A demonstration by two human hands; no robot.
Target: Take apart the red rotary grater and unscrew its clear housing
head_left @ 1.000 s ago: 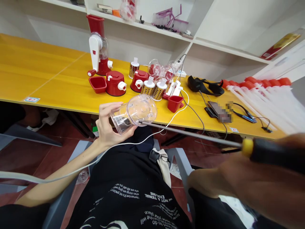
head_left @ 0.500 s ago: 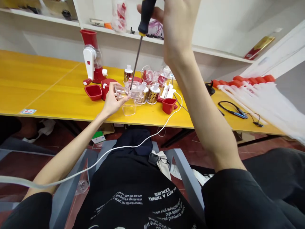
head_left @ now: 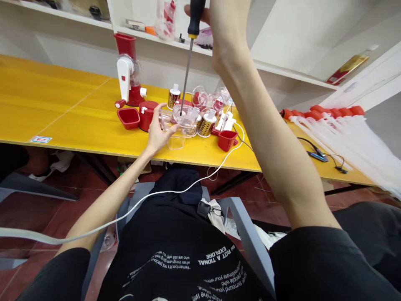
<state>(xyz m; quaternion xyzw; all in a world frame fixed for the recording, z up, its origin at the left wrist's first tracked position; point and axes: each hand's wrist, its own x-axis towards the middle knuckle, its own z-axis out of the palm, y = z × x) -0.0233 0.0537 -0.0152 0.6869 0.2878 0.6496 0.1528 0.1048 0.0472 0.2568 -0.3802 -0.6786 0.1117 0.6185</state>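
My left hand (head_left: 159,131) is wrapped round a clear plastic grater housing (head_left: 186,117) near the table's front part. In my right hand (head_left: 225,29), raised high at the top of the view, is a screwdriver (head_left: 194,19) with a black handle and a yellow ring. Its long shaft points down, and the tip is inside the clear housing's round opening. Whether the tip touches a screw is too small to tell. Close behind the housing are metal grater drums (head_left: 206,124) with white ends. A red cup (head_left: 227,140) with a handle sits to their right.
An assembled red and white rotary grater (head_left: 127,73) stands at the back left. Before it are a red square tray (head_left: 128,118) and a red round base (head_left: 147,115). A white cable (head_left: 171,192) crosses in front of me. Red-topped clear bags (head_left: 338,121) lie at right.
The whole view has shifted slightly, so the table things appear farther right. The screwdriver now looks more upright, its tip still in the clear housing. Both hands keep their hold.
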